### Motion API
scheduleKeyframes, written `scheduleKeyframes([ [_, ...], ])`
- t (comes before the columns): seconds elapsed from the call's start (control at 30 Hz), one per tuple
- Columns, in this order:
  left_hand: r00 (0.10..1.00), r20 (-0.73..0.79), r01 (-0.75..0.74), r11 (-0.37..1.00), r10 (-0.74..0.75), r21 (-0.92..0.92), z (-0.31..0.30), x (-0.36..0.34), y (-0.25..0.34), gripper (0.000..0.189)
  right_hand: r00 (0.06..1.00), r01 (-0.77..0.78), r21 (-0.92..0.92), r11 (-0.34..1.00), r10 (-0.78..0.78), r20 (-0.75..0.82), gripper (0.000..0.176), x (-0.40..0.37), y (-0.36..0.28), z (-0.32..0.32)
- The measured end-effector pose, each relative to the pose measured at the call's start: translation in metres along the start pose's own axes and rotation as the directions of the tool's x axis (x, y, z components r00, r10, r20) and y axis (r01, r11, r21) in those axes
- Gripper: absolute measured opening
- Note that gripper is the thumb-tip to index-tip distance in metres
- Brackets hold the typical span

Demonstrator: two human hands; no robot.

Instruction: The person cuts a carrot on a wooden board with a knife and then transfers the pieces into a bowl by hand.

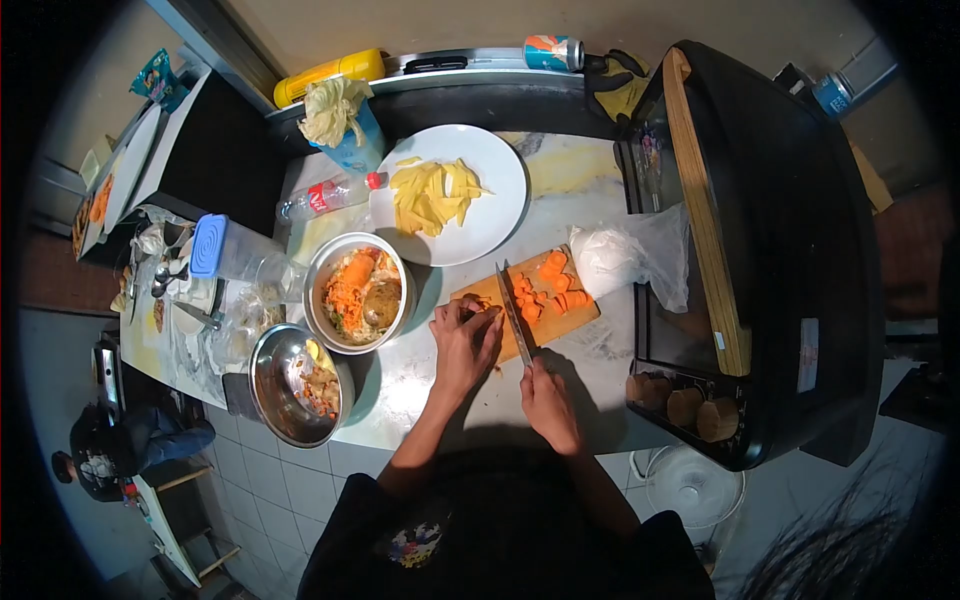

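Note:
My right hand [548, 398] is closed around the handle of a knife [514, 318], its blade pointing away from me across a wooden cutting board [566, 322]. On the left of the blade, the bent fingers of my left hand [466, 348] press on a piece of carrot [484, 300], mostly hidden under them. Chunks of cut carrot [530, 300] lie on the board to the right of the blade. Beside the board's left end stands a white pot [314, 268] with shredded carrot and other food in it. A steel bowl [345, 400] holding food scraps is nearer to me.
A white plate [500, 225] with yellow strips lies behind the board. A plastic bag of white stuff [610, 262] touches the board's right end, beside a black oven [790, 260]. A bottle [320, 198] and plastic container [240, 250] stand left. A person [125, 445] sits far left.

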State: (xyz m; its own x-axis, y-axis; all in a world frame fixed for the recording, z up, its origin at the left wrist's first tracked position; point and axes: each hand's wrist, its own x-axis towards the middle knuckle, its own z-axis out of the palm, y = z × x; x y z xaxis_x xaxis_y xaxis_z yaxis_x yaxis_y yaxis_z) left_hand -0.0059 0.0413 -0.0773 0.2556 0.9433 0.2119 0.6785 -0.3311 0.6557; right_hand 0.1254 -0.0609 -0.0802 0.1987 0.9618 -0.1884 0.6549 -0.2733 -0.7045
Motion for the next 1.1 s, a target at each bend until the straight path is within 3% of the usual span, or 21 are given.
scheduleKeyframes([
  [0.17,0.999,0.047,0.027,1.0,-0.028,0.014,0.002,0.004,0.004,0.021,1.0,-0.019,0.017,1.0,0.019,-0.019,0.018,-0.002,-0.005,-0.012],
  [0.23,0.998,0.043,0.033,0.999,-0.034,0.028,0.004,0.005,0.003,0.02,0.992,-0.085,0.053,0.995,0.08,0.094,0.018,0.004,-0.008,-0.02],
  [0.67,0.999,0.041,-0.01,1.0,0.01,0.011,-0.004,-0.002,0.01,0.023,0.988,-0.091,0.0,0.996,0.09,0.129,0.025,-0.008,0.002,-0.011],
  [0.83,0.998,0.068,-0.012,0.999,0.01,0.031,-0.004,-0.007,0.008,0.024,0.949,-0.185,-0.043,0.982,0.189,0.251,0.033,-0.012,0.001,-0.019],
  [1.1,0.999,0.043,0.017,1.0,-0.017,0.001,-0.002,-0.008,0.011,0.023,0.979,-0.122,-0.018,0.992,0.124,0.164,0.033,-0.01,0.003,-0.019],
])
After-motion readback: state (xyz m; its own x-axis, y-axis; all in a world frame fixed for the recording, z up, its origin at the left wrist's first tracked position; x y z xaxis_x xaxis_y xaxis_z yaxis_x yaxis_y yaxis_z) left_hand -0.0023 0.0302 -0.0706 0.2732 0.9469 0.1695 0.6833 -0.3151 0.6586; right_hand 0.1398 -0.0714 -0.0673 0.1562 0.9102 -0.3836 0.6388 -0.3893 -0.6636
